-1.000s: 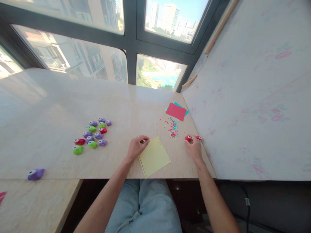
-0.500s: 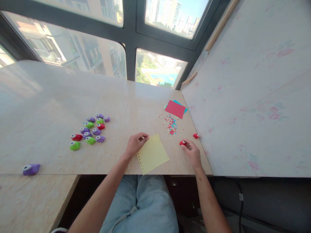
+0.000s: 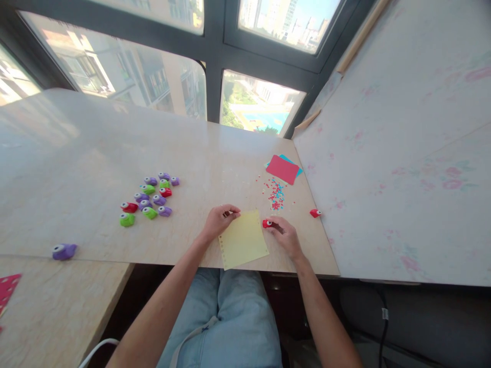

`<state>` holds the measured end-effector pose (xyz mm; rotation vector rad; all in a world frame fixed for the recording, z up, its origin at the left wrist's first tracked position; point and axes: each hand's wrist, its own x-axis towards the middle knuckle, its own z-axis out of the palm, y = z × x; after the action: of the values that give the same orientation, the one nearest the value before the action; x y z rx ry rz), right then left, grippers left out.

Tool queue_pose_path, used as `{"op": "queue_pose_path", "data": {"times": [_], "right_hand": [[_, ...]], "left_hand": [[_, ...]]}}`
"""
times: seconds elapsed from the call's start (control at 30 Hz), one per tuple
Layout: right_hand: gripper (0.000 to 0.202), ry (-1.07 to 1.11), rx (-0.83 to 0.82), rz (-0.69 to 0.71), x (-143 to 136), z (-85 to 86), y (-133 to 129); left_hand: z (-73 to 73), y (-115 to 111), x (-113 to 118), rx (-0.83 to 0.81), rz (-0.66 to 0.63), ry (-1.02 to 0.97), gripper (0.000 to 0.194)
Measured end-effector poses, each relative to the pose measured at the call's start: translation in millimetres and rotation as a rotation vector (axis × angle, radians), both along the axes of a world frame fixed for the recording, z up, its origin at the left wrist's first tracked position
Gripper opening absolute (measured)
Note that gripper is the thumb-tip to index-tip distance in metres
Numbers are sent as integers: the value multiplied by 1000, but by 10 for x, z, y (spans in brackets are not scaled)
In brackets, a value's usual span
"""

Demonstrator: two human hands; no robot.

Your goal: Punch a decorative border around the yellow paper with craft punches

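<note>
A yellow sheet of paper (image 3: 244, 240) lies near the front edge of the counter, with a row of punched holes down its left side and a few small marks at its right. My left hand (image 3: 221, 221) pinches the sheet's top left corner. Between the thumb and fingers of my right hand (image 3: 284, 236) is a small red craft punch (image 3: 267, 223), beside the paper's upper right edge. Behind that hand is a scatter of red, blue and pale paper bits (image 3: 276, 195).
Several purple, green and red punches (image 3: 148, 197) cluster at the left. One purple punch (image 3: 64, 251) sits apart at the front left. A red card (image 3: 283, 169) lies on blue ones at the back right. Another red punch (image 3: 315, 213) is beside the wall.
My right hand has moved left with the red punch, from the bare counter to the paper's right edge. My left hand stays at the paper's corner. The view has shifted slightly.
</note>
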<state>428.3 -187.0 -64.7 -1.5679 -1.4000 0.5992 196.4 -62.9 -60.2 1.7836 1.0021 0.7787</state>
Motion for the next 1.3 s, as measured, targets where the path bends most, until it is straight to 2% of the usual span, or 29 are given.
{"op": "queue_pose_path", "data": {"times": [0.17, 0.6, 1.3], "right_hand": [[19, -51, 79, 70, 9, -28, 63], [21, -123, 161, 138, -2, -17, 96], [23, -169, 154, 167, -17, 3, 97]], "left_hand": [[-45, 14, 15, 57, -26, 44, 14], [-20, 5, 23, 81, 1, 62, 12], [8, -11, 7, 102, -3, 93, 13]]}}
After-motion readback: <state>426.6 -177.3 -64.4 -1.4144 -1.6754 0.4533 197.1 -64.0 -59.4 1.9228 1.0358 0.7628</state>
